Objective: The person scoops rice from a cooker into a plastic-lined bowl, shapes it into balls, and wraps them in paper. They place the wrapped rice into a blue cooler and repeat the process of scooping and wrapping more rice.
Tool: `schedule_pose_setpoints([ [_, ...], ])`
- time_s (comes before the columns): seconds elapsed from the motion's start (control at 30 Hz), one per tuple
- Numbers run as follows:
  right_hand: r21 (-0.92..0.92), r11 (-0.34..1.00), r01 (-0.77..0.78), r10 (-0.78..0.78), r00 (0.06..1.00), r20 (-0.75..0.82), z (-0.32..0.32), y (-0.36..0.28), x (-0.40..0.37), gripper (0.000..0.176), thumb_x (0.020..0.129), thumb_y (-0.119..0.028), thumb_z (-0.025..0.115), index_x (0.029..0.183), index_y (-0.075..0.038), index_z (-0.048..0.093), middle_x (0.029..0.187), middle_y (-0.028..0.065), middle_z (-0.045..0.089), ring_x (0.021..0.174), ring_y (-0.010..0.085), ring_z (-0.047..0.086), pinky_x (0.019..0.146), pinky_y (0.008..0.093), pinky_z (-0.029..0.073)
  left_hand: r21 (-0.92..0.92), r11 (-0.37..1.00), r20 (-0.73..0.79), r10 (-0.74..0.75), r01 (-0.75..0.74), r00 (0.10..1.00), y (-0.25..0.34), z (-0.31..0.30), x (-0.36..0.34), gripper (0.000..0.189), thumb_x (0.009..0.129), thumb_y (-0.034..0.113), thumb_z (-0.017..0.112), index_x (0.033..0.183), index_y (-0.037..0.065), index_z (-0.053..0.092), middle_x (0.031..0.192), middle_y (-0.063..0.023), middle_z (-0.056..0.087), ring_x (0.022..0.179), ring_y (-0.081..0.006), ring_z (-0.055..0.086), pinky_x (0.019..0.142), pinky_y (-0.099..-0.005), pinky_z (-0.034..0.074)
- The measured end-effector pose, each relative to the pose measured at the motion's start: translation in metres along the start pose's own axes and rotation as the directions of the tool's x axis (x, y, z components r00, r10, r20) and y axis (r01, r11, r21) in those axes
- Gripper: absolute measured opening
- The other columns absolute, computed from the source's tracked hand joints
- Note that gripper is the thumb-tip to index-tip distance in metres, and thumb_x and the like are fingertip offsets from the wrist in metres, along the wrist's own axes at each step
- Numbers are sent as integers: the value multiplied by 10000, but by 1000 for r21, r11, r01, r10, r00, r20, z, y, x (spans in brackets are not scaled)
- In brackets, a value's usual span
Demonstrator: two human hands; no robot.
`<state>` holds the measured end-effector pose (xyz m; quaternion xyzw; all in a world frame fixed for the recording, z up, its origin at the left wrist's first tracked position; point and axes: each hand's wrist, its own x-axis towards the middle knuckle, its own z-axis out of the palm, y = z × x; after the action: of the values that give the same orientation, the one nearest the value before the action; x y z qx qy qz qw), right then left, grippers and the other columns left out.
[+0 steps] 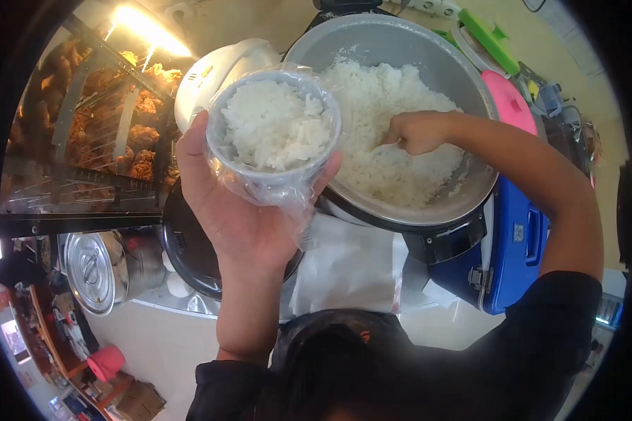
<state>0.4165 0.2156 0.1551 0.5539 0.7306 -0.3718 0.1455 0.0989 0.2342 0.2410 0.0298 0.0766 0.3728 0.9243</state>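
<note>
My left hand (pixel 240 210) holds up a bowl (pixel 218 151) lined with clear plastic film (pixel 288 193), fingers wrapped round its sides. White cooked rice (pixel 274 126) fills the bowl. To its right stands a large round metal rice pot (pixel 379 34) with a mass of rice (pixel 372 91) inside. My right hand (pixel 421 133) is closed in a fist over that rice, reaching in from the right. A pale rice paddle (pixel 388 148) shows just under the fist, mostly hidden by the hand and the rice.
A lit glass case (pixel 84 119) with fried chicken stands at left. Below it are a lidded steel pot (pixel 95 274) and a black round lid (pixel 189 245). White paper sheets (pixel 347 263) lie before the rice pot. A blue cooler box (pixel 512 245) is at right.
</note>
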Motion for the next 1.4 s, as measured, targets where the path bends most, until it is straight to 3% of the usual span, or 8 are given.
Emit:
schedule_pose_setpoints([
  [0.17, 121, 981, -151, 115, 958, 263, -6, -33, 0, 304, 808, -18, 558, 1081, 31, 682, 1012, 153, 709, 769, 162, 616, 671, 324, 505, -66, 998, 5, -21, 22, 1000, 3, -6, 3, 635, 899, 443, 564, 1400, 82, 416, 1441, -204, 373, 1325, -460, 353, 929, -549, 521],
  [0.37, 325, 944, 52, -120, 974, 193, 8, -34, -17, 159, 873, -2, 551, 961, 57, 670, 939, 82, 687, 685, 87, 536, 619, 275, 475, -25, 1000, 35, 4, -3, 999, 6, -8, -3, 649, 900, 452, 562, 1411, 80, 415, 1460, -199, 376, 1342, -451, 350, 971, -573, 484],
  [0.73, 623, 780, -62, 57, 998, 28, -44, -20, -89, 173, 896, -2, 565, 1001, 2, 703, 814, -37, 634, 611, 1, 461, 506, 177, 367, 365, 929, -147, 126, -64, 981, -22, 16, 4, 625, 879, 505, 529, 1337, 81, 484, 1324, -99, 529, 1213, -308, 516, 958, -549, 454],
  [0.97, 416, 909, 10, 124, 947, -295, -130, -62, -170, 172, 874, -4, 565, 966, -18, 710, 702, -54, 602, 509, 9, 419, 440, 183, 275, 385, 919, -152, -26, 84, 988, -51, 23, 51, 545, 891, 479, 491, 1311, 131, 496, 1301, -85, 529, 1194, -312, 512, 935, -526, 462],
  [1.1, 124, 986, 114, -45, 887, -459, -135, -113, -172, 443, 820, 31, 518, 1243, -33, 634, 789, 71, 620, 626, 131, 536, 572, 260, 424, 197, 967, -65, -151, 161, 986, -75, 23, 55, 487, 905, 458, 455, 1279, 154, 524, 1271, -83, 544, 1170, -300, 525, 928, -500, 472],
  [1.17, -396, 914, -90, -173, 796, -580, -91, -143, -158, 670, 793, 72, 466, 1445, -78, 443, 1000, 172, 612, 780, 267, 614, 700, 362, 488, 166, 977, -64, -123, 132, 990, -83, 19, 56, 470, 896, 467, 456, 1240, 158, 544, 1222, -73, 568, 1127, -278, 547, 897, -467, 481],
  [1.3, -164, 957, -240, 127, 852, -508, -20, -180, -136, 858, 754, 100, 488, 1539, -147, 246, 1190, 207, 519, 945, 368, 613, 821, 461, 492, 204, 959, -274, -136, 196, 952, -74, 11, 53, 442, 873, 479, 468, 1167, 166, 573, 1121, -49, 609, 1029, -237, 587, 805, -407, 494],
  [1.4, -245, 966, -82, -59, 853, -519, 4, -161, -134, 911, 713, 133, 504, 1541, -152, 252, 1174, 198, 515, 948, 362, 599, 818, 437, 482, 264, 938, -281, -148, 224, 948, -74, -3, 49, 440, 855, 486, 482, 1146, 170, 579, 1086, -48, 616, 989, -228, 596, 747, -394, 489],
])
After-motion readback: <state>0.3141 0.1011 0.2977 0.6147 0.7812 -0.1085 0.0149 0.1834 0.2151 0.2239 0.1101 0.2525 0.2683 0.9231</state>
